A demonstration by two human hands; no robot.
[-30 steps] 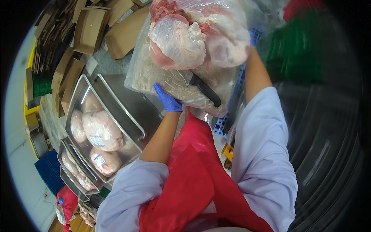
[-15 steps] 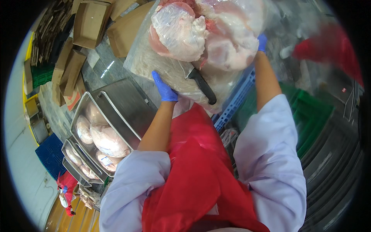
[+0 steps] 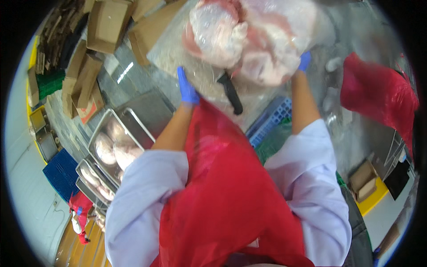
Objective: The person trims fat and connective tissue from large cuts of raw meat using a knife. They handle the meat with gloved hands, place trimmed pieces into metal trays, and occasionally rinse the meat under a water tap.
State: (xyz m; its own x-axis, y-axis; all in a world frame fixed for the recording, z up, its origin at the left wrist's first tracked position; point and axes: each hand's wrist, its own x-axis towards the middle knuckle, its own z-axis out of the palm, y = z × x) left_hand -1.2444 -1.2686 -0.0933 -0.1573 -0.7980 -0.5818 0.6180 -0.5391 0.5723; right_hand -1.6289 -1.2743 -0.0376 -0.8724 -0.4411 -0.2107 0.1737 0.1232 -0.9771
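A flat, plastic-covered slab (image 3: 171,55), cloudy and pale, spans the space between my hands; whether it is a tray, board or flat bag I cannot tell. Large raw meat pieces (image 3: 262,49), pink with white fat, lie on it in clear film. A black-handled knife (image 3: 230,94) rests beside them, its blade mostly out of sight. My left hand (image 3: 188,89), in a blue glove, grips the slab's near left edge with a digit stretched along the top. On the right side my right hand (image 3: 304,61), also blue-gloved, holds it, fingers largely hidden behind meat and film.
Steel bins (image 3: 118,142) with wrapped meat stand at left. Cardboard boxes (image 3: 109,24) lie at far left on the tiled floor (image 3: 122,73). A blue crate (image 3: 269,122) is under the slab's near right side. Someone in a red apron (image 3: 371,86) stands at right.
The view has swung, and the bins sit lower and partly behind my left sleeve. A yellow-edged surface with a cardboard box shows at right. Both hands still hold the slab.
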